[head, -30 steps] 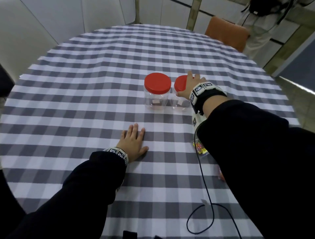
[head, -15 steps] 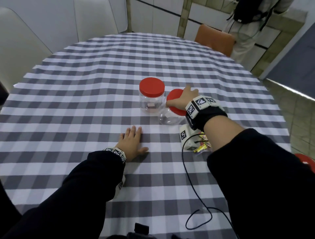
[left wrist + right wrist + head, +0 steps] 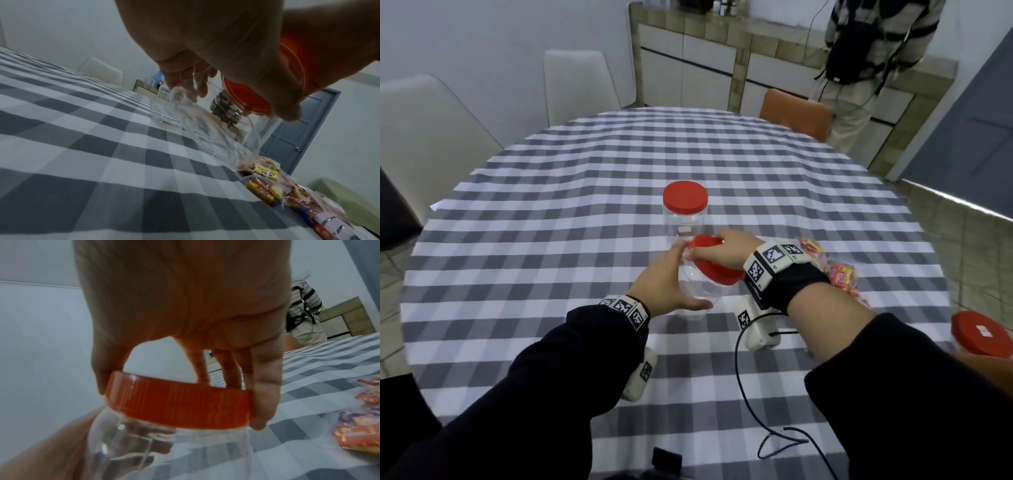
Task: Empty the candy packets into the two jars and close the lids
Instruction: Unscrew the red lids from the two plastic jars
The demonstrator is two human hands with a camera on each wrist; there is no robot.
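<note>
A clear plastic jar (image 3: 702,291) with a red lid (image 3: 714,265) is tilted toward me, just above the checked tablecloth. My left hand (image 3: 671,284) wraps round its clear body (image 3: 207,129). My right hand (image 3: 726,251) grips the red lid (image 3: 176,404) from above, thumb on one side and fingers on the other. A second clear jar (image 3: 684,219) with its red lid (image 3: 685,197) on stands upright just behind. Candy packets (image 3: 835,270) in red and yellow wrappers lie to the right, also seen as candy packets (image 3: 267,180) in the left wrist view.
A round table (image 3: 551,212) with a grey and white checked cloth. A third red lid (image 3: 979,335) shows at the right edge. A black cable (image 3: 743,387) runs over the near cloth. Chairs (image 3: 578,85) stand round the far side, and a person (image 3: 866,68) stands beyond.
My right hand has pulled the jar nearer and tilted it. My left hand has left the cloth and taken hold of the jar's body. The camera has tipped up.
</note>
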